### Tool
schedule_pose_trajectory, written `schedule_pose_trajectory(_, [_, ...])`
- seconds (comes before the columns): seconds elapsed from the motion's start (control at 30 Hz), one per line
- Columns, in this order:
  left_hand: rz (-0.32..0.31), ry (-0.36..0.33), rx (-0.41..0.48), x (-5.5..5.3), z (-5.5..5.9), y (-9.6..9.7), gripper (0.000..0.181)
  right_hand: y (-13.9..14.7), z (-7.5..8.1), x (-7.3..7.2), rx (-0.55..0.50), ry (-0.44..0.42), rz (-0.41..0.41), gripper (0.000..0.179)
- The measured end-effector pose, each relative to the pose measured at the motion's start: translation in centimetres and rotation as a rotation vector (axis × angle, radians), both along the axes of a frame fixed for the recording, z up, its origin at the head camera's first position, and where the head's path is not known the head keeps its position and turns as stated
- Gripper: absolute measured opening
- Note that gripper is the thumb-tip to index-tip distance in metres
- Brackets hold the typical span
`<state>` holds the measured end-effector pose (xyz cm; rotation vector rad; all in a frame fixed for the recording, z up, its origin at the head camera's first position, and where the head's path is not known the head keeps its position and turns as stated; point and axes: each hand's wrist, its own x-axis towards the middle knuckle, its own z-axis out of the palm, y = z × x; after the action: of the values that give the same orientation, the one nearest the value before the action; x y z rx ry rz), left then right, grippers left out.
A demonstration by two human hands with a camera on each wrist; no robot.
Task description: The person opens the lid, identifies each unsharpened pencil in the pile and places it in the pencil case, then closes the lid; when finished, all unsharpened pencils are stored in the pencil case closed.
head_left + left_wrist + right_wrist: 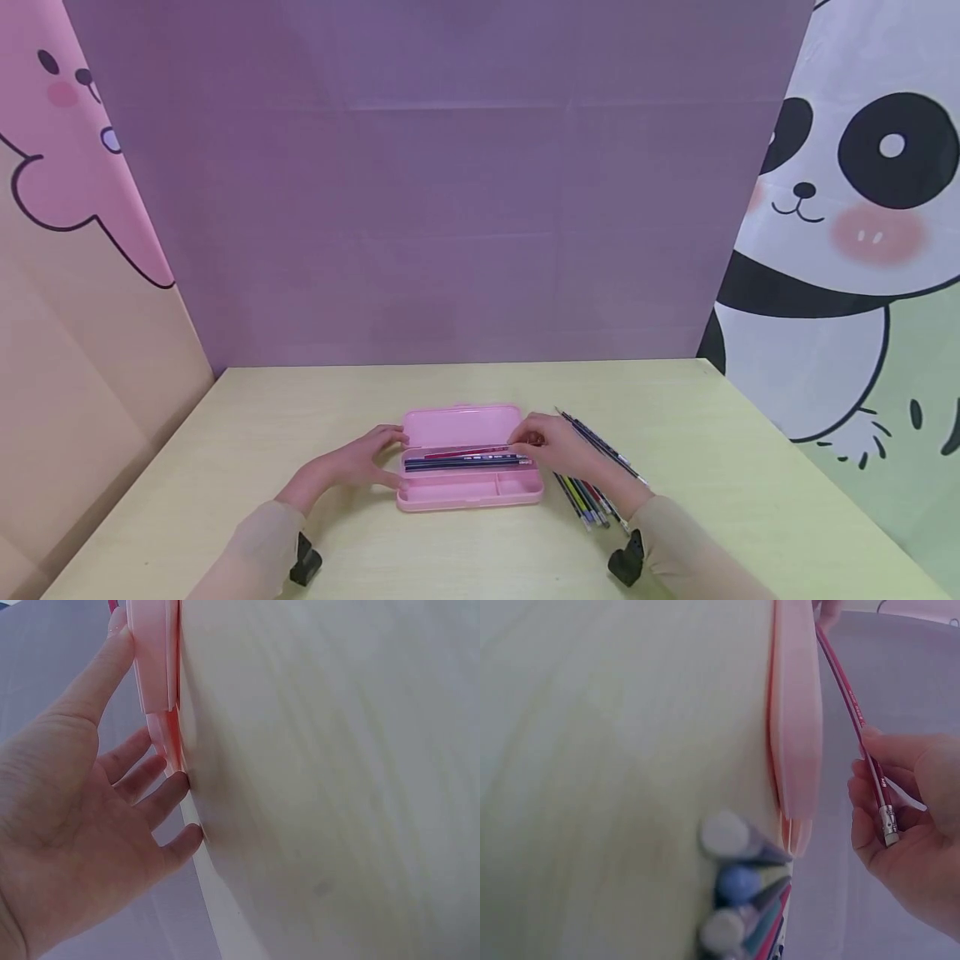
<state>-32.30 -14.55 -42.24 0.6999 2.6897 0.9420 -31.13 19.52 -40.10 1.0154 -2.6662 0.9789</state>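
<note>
Over the pink case point(471, 503), the right hand point(558, 447) pinches a red pencil point(849, 694), likely light, stiff and best held near its eraser point(891, 838), while the left hand point(358, 463) touches the case with spread fingers.

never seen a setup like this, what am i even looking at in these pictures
There's no machine here, just a person's bare left hand and right hand. The wide picture comes from a camera worn on the head; the other two come from small black wrist cameras, each showing that hand's work. On the pale table sits an open pink pencil case with dark pencils inside; more pencils lie to its right, partly hidden by the right arm. The left hand touches the case's left end. The right hand has its grip on a red pencil near the eraser end.
</note>
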Motion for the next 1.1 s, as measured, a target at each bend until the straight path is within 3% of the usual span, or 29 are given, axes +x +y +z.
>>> schedule_pose_trajectory(0.23, [-0.011,0.009,-0.002,0.3,0.2,0.0,0.074,-1.3,-0.6,-0.4,0.046,-0.039,0.033,0.008])
schedule_pose_trajectory(0.6, [-0.015,0.01,-0.009,0.4,0.5,0.1,0.071,-2.4,-0.7,-0.4,0.068,-0.11,-0.012,0.007])
schedule_pose_trajectory(0.87, [-0.002,0.001,-0.01,0.3,0.3,0.1,0.073,-2.8,-1.0,-0.7,0.093,-0.076,-0.002,0.006])
schedule_pose_trajectory(1.1, [-0.004,0.003,-0.009,0.5,0.5,0.1,0.072,-3.0,-0.8,-0.7,0.112,-0.089,-0.059,0.007])
